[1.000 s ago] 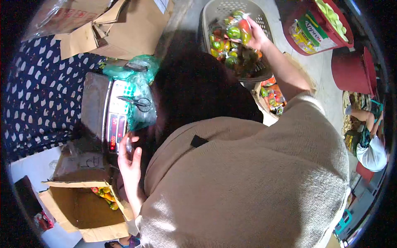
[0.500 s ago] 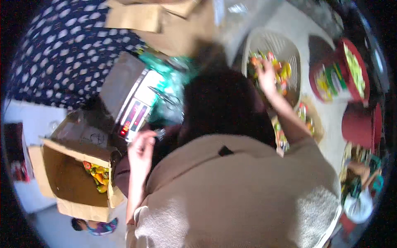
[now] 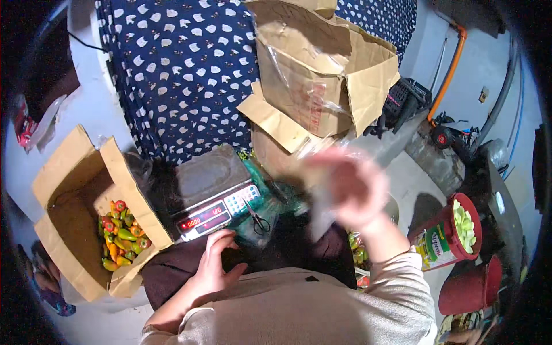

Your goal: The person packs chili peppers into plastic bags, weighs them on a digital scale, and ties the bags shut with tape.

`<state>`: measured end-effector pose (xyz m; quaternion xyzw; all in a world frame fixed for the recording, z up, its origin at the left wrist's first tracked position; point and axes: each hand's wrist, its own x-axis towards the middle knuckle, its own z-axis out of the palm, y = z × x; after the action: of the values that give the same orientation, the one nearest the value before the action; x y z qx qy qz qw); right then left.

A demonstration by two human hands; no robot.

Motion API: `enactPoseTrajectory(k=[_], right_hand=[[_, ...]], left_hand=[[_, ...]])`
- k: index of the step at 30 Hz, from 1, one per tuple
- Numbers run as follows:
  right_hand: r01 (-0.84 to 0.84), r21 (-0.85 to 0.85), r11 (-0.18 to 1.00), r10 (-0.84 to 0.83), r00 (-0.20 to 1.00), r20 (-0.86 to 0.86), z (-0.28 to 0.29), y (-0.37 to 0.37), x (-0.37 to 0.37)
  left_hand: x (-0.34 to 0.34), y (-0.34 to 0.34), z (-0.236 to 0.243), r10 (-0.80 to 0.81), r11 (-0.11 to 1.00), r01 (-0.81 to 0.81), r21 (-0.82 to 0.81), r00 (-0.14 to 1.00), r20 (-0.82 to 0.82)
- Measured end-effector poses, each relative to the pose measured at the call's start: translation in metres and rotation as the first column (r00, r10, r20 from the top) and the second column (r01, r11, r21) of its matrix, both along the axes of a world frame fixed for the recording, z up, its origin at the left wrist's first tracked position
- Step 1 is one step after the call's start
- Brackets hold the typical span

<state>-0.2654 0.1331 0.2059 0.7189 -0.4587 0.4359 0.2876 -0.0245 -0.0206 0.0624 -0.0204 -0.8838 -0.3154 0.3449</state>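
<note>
Raising a blurred right hand (image 3: 353,187) mid-scene, a person grips a clear plastic bag (image 3: 322,215), fingers closed on it, though motion blur hides the detail; the left hand (image 3: 215,261) rests open, fingers loosely spread, on dark cloth just near of a digital weighing scale (image 3: 213,192); scissors (image 3: 257,218) lie right of the scale's keypad; a cardboard box (image 3: 75,190) of small red, green and orange peppers (image 3: 121,236) sits at left; a red bucket (image 3: 454,236) stands far right.

Floor (image 3: 109,121) under boxes (image 3: 80,213), scale (image 3: 215,192).
</note>
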Motion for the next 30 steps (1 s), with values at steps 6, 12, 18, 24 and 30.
enactPoseTrajectory(k=[6,12,18,24,30], right_hand=[[0.658,-0.233,0.716,-0.586,0.748,0.312,0.102,-0.041,-0.17],[0.803,-0.095,0.588,-0.807,0.591,0.009,0.078,-0.028,-0.224],[0.478,-0.058,0.876,-0.457,0.864,0.21,-0.097,-0.068,-0.048],[0.328,0.82,0.469,-0.576,0.817,0.003,-0.268,-0.103,-0.035],[0.232,0.882,0.41,-0.456,0.889,-0.021,-0.329,-0.104,-0.007]], left_hand=[[0.013,-0.009,-0.019,0.019,0.978,-0.07,0.198,0.968,0.25],[-0.001,-0.017,-0.04,-0.18,0.982,0.127,0.141,0.866,0.467],[0.007,-0.053,-0.086,0.11,0.993,-0.111,-0.042,0.732,0.673],[-0.04,-0.061,-0.112,0.091,0.995,-0.044,-0.095,0.809,0.581],[-0.067,-0.071,-0.178,0.322,0.935,-0.142,-0.326,0.728,0.606]])
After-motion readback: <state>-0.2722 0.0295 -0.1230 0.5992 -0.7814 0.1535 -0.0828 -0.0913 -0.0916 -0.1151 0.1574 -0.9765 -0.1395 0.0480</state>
